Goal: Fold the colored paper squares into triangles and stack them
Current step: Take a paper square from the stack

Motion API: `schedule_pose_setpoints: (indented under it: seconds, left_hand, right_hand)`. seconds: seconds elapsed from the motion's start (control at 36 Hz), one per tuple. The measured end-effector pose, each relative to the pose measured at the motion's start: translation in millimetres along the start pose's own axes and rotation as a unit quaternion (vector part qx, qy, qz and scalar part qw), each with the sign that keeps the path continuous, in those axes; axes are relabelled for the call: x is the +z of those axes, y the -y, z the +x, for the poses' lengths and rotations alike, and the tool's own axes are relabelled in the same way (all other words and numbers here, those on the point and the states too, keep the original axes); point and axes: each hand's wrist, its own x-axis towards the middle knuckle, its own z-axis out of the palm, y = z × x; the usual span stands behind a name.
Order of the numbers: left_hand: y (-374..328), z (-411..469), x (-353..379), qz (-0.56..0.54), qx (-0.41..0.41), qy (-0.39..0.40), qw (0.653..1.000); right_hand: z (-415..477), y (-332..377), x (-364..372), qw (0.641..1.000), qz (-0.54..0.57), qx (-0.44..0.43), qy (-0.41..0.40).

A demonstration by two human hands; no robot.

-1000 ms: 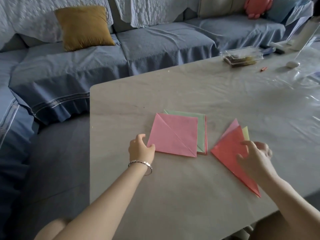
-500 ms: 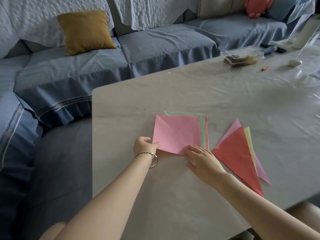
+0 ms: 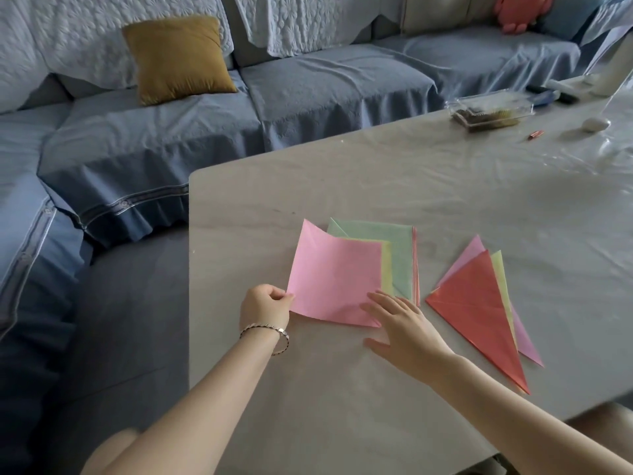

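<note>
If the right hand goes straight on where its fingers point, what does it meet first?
The right hand has its fingertips on the pink sheet; going on, it likely crosses only that sheet, then the table.

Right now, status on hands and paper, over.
Left hand pinches near corner of pink sheet. Right hand flat on its other near corner. Folded triangles lie apart, to the right.

The lower squares of the pile [image 3: 400, 255] are largely covered by the pink sheet [image 3: 335, 279], itself partly hidden under the right hand [image 3: 407, 330]. The contents of the clear box [image 3: 489, 109] at the far edge of the tabletop [image 3: 342, 186] cannot be made out.
</note>
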Motion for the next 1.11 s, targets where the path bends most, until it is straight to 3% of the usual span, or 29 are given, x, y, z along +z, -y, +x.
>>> schedule_pose_setpoints:
  seconds: [0.14, 0.25, 0.44, 0.61, 0.86, 0.94, 1.11]
  left_hand:
    - [-0.3, -4.8, -17.0, -0.11, -0.03, 0.011, 0.993]
    - [-2.6, -8.0, -30.4, -0.227, -0.092, 0.084, 0.966]
    - [22.1, -5.7, -37.8, -0.135, -0.129, 0.188, 0.964]
    - [37.5, -1.6, -26.6, 0.046, -0.029, 0.156, 0.986]
    - [14.0, -4.3, -9.5, 0.041, 0.104, 0.06, 0.992]
    - [11.6, -8.8, -9.3, 0.039, 0.157, 0.039, 0.986]
    - [11.0, -21.3, -19.1, -0.004, 0.209, 0.063, 0.976]
  right_hand:
    - [1.5, 7.3, 5.3, 0.999, -0.003, -0.042, 0.02]
    - [1.5, 4.3, 8.4, 0.995, -0.007, -0.08, -0.052]
    - [-7.3, -5.0, 7.3, 0.985, 0.027, -0.127, -0.117]
    - [-13.4, -5.4, 10.7, 0.986, 0.06, -0.15, -0.041]
    - [-18.4, 13.1, 5.3, 0.977, 0.173, -0.125, 0.007]
    - [-16.3, 14.2, -1.6, 0.972, 0.217, -0.088, -0.027]
    - [-1.4, 20.6, -29.0, 0.932, 0.308, 0.036, -0.188]
